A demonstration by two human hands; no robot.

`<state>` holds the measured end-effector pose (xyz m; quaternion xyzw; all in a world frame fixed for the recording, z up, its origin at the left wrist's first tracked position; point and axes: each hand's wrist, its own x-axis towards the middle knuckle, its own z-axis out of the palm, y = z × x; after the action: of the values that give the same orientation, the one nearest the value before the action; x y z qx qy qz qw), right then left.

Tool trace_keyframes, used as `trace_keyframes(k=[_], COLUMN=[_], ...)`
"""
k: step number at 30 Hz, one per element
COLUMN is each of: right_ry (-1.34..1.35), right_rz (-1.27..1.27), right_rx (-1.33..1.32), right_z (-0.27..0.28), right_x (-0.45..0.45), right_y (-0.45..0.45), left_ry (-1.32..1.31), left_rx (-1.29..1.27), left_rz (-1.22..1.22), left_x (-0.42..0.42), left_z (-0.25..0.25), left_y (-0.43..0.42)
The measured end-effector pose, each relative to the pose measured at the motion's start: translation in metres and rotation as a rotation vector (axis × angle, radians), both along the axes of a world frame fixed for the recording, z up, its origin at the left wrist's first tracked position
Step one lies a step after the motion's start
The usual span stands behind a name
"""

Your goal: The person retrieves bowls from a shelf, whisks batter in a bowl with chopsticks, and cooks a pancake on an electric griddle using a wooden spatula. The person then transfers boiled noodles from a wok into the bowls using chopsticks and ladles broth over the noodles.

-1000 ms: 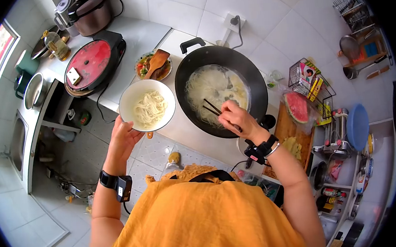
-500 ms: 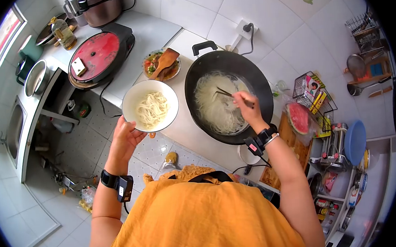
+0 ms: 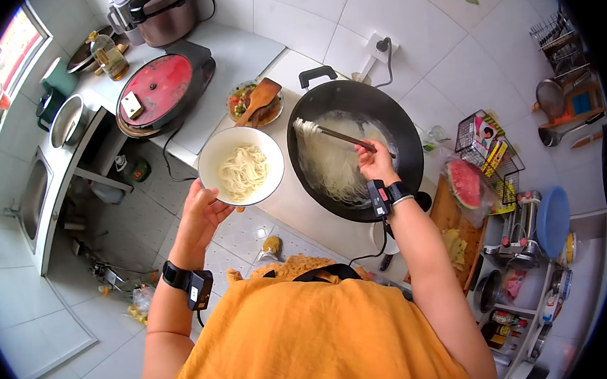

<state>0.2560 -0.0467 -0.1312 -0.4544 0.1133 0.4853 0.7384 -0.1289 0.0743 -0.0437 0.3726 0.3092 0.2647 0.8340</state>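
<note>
A white bowl (image 3: pixel 207 169) with pale noodles (image 3: pixel 243 171) in it is held by its lower left side in my left hand (image 3: pixel 203 209). Right of it stands a big black wok (image 3: pixel 401 123) with noodles in cloudy liquid. My right hand (image 3: pixel 376 162) is closed on dark chopsticks (image 3: pixel 342 136) over the wok. At their tips a bundle of noodles (image 3: pixel 307 127) hangs near the wok's left rim. Behind the bowl, a plate of chopped food (image 3: pixel 239 95) has a wooden spatula (image 3: pixel 262 97) lying across it.
A red-topped electric griddle (image 3: pixel 162 80) and an oil bottle (image 3: pixel 108 56) stand at the left back. On the right are a cutting board (image 3: pixel 446 211), wrapped watermelon (image 3: pixel 463 182), a wire rack (image 3: pixel 480 142) and a blue basin (image 3: pixel 553 221). A socket with a cord (image 3: pixel 383 45) is behind the wok.
The chopsticks have swung from the middle of the wok to its left side and now lift a bundle of noodles. My left hand still holds the bowl; the view has shifted slightly.
</note>
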Motion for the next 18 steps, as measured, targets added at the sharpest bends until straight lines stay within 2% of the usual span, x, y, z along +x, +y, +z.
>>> trace_keyframes(k=[2, 7, 18], right_ry=[0.094, 0.071, -0.23], right_rz=[0.039, -0.001, -0.073], right_rx=[0.136, 0.232, 0.401], right_z=[0.004, 0.054, 0.196], right_x=[0.001, -0.002, 0.03], right_y=[-0.006, -0.026, -0.07], left_ry=[0.025, 0.041, 0.062], left_rx=[-0.078, -0.037, 0.073], left_rz=[0.07, 0.041, -0.006], left_x=[0.005, 0.017, 0.075], left_z=[0.006, 0.008, 0.02], left_y=[-0.001, 0.001, 0.008])
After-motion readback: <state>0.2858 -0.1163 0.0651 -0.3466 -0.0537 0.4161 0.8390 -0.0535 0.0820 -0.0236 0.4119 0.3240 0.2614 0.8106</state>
